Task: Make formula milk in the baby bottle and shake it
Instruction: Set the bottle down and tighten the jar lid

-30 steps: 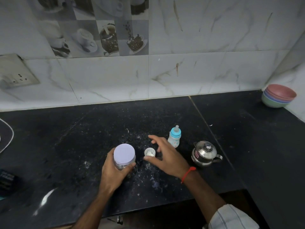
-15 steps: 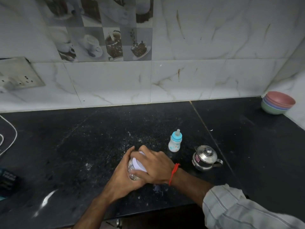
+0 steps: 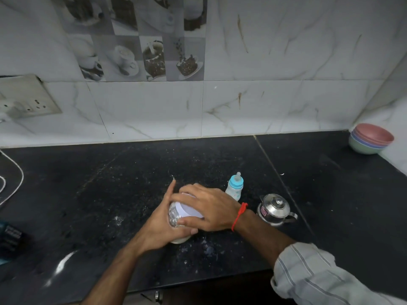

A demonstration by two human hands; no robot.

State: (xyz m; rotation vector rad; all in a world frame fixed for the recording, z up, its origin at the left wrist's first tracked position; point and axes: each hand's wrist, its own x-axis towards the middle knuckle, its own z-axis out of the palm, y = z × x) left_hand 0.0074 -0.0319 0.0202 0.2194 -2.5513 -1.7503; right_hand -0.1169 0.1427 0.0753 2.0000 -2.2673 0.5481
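Both hands grip the formula jar (image 3: 176, 216) at frame centre: left hand (image 3: 163, 225) wraps its body, right hand (image 3: 211, 208) clamps the lid (image 3: 189, 211); next, twist it off.

The right forearm wears a rolled-up pale grey striped sleeve (image 3: 312, 274) and a red thread wristband (image 3: 239, 215); the left forearm is bare.

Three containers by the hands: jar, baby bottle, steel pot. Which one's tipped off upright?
The lilac-lidded jar: both hands grip it, tilted, lid toward the right. The baby bottle and lidded steel pot stand upright, untouched.
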